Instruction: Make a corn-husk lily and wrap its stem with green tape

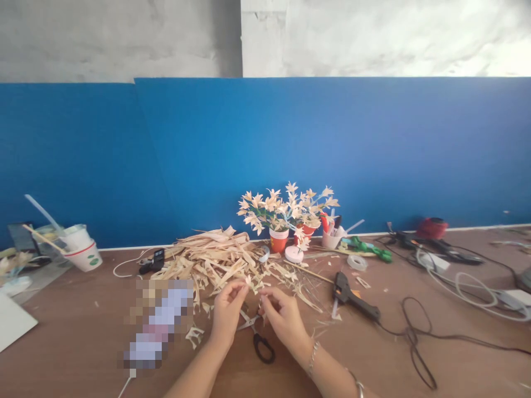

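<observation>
My left hand [227,308] is closed in a pinch, with a small pale husk petal [248,281] showing at its fingertips. Close to it, my right hand [282,313] has its fingers curled together; what they hold, if anything, I cannot make out. Beneath both hands lies a pair of scissors [264,349] with black handles, partly covered by the right fingers. A heap of dry corn husk strips [211,254] spreads just beyond the hands. Small cut husk scraps [194,335] lie to the left of my left hand.
Husk flowers [274,202] stand in red-and-white paper cups [279,241] at the back. A black glue gun [352,296] trails its cord to the right. A tape roll [357,262] lies behind it. A white cup [84,255] stands left; tangled cables [464,287] lie right.
</observation>
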The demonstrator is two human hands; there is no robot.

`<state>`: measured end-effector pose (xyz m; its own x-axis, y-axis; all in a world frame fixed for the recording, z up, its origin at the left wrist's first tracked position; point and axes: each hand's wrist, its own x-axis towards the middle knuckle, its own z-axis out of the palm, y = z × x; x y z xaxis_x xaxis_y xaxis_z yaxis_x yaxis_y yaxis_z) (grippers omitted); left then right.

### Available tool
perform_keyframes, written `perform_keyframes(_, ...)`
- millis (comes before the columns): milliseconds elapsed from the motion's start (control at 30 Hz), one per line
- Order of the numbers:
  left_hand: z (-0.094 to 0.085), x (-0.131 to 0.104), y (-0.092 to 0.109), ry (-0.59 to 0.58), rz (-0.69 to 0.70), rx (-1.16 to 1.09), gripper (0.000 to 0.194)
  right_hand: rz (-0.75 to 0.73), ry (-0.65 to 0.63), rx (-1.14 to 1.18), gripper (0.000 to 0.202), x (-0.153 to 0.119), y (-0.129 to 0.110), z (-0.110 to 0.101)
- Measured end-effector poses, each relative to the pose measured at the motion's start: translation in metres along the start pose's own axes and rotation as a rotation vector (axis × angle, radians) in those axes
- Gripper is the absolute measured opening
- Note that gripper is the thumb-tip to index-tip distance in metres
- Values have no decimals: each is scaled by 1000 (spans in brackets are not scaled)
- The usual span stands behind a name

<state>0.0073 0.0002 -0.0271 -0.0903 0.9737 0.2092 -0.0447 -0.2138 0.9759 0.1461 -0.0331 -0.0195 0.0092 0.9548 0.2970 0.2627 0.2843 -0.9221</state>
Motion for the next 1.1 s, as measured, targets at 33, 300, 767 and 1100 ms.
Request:
perform_keyframes(33, 0, 0, 0, -6, -3, 3, 20, -10, 0, -19, 23, 0, 1, 0)
perform_keyframes(300, 0, 0, -1, 2, -8, -32, 19, -30, 10, -75, 21, -1, 4, 1)
perform_keyframes(767, 0, -1, 2, 9, -21, -31, 19, -28, 40, -32, 21, -2, 3, 2)
perform_keyframes(1100, 1, -1, 4, -4, 12, 7, 18, -47, 45, -54, 19, -2, -3, 1)
